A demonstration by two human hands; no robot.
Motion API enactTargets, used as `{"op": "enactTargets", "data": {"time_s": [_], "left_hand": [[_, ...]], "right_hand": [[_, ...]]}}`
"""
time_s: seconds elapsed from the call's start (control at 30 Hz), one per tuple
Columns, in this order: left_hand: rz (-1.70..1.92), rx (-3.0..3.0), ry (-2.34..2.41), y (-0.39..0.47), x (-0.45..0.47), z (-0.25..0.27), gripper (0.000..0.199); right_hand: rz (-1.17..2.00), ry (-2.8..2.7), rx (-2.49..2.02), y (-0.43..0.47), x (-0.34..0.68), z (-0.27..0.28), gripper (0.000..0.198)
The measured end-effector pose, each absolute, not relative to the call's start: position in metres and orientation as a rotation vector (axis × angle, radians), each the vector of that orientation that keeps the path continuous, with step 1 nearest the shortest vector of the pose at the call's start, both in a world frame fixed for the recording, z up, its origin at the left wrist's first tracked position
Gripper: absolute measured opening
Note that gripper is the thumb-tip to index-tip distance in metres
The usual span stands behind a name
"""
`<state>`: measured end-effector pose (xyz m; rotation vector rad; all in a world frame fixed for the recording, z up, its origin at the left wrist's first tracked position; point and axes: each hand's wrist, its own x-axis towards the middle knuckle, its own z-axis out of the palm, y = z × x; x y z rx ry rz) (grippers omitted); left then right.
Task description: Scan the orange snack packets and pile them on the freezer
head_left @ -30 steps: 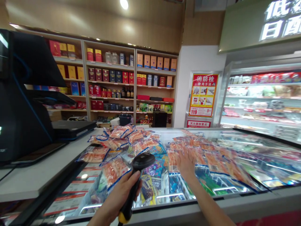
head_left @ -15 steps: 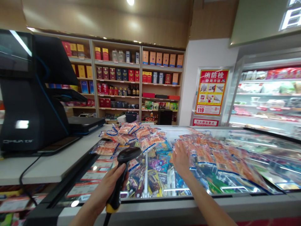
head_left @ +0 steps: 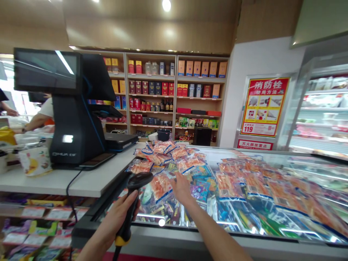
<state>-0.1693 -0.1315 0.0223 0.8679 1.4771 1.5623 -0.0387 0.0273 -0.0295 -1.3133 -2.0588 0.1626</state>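
Note:
My left hand (head_left: 123, 210) is wrapped round the handle of a black and yellow barcode scanner (head_left: 140, 179), its head pointing forward over the freezer's near left corner. My right hand (head_left: 181, 188) is at the right edge of a clear, blue-edged packet of pinkish-orange food (head_left: 160, 185), its fingers closed on that edge; the fingertips are partly hidden. This packet lies just right of the scanner head. Behind it is a heap of similar packets (head_left: 163, 148). Another spread of them (head_left: 252, 185) covers the right part of the freezer's glass top, some with barcodes showing.
A black checkout terminal (head_left: 78, 127) stands on the white counter (head_left: 89, 181) at left, its cable hanging over the edge. Beyond it a person's arm (head_left: 40, 117) shows. The chest freezer's front rim (head_left: 244, 237) runs below my hands. Shelves of boxes (head_left: 152, 87) line the back wall.
My right hand has moved left from beside the right-hand packets to the packet near the scanner. My left hand still holds the scanner. The view has turned left, showing more of the terminal.

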Motion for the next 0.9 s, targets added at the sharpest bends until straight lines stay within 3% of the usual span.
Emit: {"op": "enactTargets", "data": {"time_s": [0.23, 0.4, 0.63, 0.9], "left_hand": [[1.591, 0.841, 1.463, -0.130, -0.182, 0.014, 0.030], [1.580, 0.848, 1.432, -0.131, -0.173, 0.019, 0.030], [1.530, 0.913, 1.370, -0.133, -0.142, 0.032, 0.027], [1.335, 1.110, 1.252, -0.121, -0.109, 0.035, 0.030]], "right_hand": [[0.337, -2.061, -1.542, 0.040, -0.064, -0.031, 0.032], [0.462, -1.854, -1.396, 0.045, -0.057, -0.039, 0.016], [0.335, -1.434, -1.236, 0.050, -0.002, -0.033, 0.020], [0.208, -1.316, -1.231, 0.056, 0.054, -0.029, 0.022]]}}
